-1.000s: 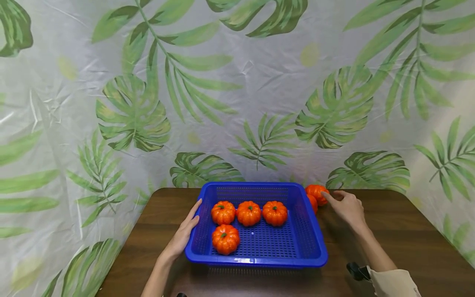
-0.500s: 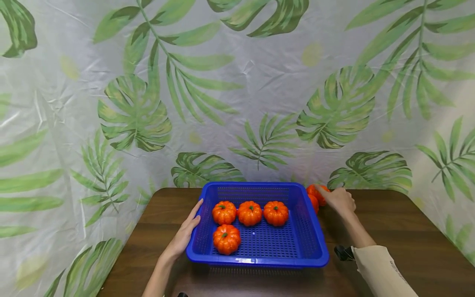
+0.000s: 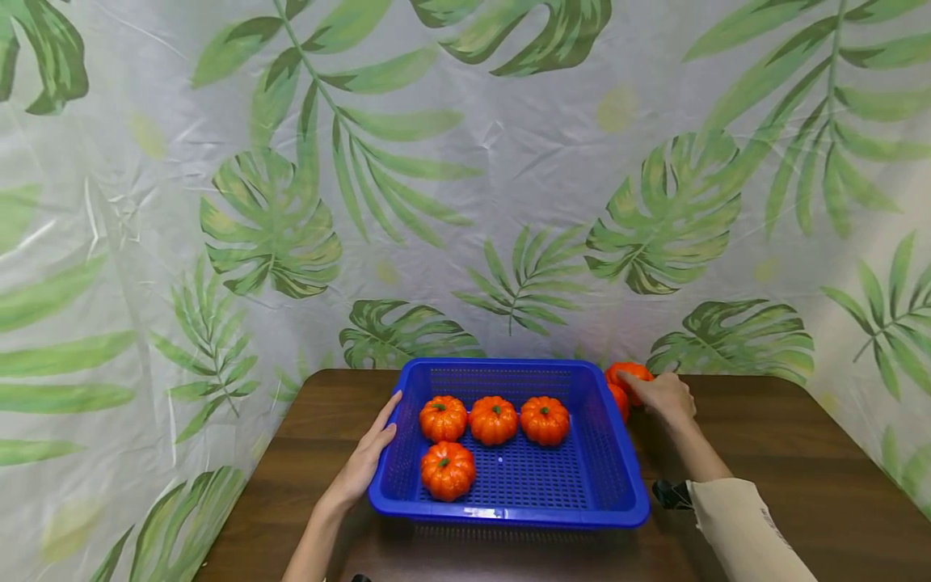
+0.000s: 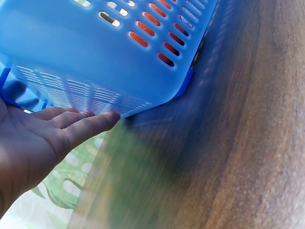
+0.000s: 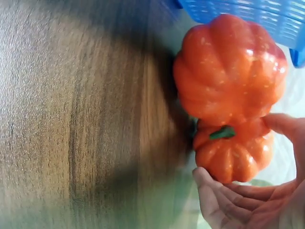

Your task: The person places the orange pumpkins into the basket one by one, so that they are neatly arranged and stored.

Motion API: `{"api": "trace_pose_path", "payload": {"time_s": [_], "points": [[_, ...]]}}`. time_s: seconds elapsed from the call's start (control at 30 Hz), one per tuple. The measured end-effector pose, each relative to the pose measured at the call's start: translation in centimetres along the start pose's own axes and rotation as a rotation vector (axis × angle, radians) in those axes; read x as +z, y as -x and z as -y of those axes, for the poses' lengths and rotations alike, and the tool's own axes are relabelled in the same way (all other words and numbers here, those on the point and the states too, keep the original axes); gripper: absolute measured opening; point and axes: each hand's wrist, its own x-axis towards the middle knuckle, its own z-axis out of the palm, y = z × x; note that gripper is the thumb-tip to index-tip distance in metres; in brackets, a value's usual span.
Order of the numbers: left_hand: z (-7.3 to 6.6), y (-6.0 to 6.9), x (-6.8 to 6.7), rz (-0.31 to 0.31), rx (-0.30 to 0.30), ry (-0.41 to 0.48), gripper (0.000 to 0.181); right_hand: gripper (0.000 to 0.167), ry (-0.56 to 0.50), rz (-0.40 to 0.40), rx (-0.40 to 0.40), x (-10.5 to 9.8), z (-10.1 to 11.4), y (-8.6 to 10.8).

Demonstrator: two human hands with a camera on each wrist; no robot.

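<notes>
My right hand [image 3: 671, 399] is at the far pumpkin [image 3: 629, 374] behind the basket's right side. In the right wrist view its thumb and fingers grip that orange pumpkin [image 5: 233, 160], which has a green stem. Touching it is another orange pumpkin [image 5: 231, 71], nearer the basket and partly hidden by it in the head view. My left hand [image 3: 362, 465] rests with extended fingers against the left side of the blue plastic basket [image 3: 509, 515]; the left wrist view shows these fingers [image 4: 90, 129] along the perforated wall. Several orange pumpkins sit inside the basket, one [image 3: 448, 471] in front of a row.
The basket stands on a dark wooden table [image 3: 771, 453]. A leaf-printed sheet [image 3: 538, 202] hangs directly behind the table's back edge. On the right forearm is a beige sleeve [image 3: 745, 525], with a black device [image 3: 672, 494] near the wrist.
My right hand has moved left onto the far pumpkin and closed its fingers round it. The left hand stays against the basket. The head view has shifted slightly.
</notes>
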Motion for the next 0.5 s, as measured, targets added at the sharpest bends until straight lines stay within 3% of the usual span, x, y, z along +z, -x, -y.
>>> {"api": "trace_pose_path", "payload": {"time_s": [0.3, 0.5], "points": [[0.1, -0.2, -0.1, 0.021, -0.002, -0.001, 0.059, 0.056, -0.174, 0.108, -0.011, -0.5, -1.0, -0.6], [0.3, -0.2, -0.1, -0.004, -0.006, -0.002, 0.059, 0.053, -0.209, 0.209, 0.002, -1.1, -1.1, -1.0]]}}
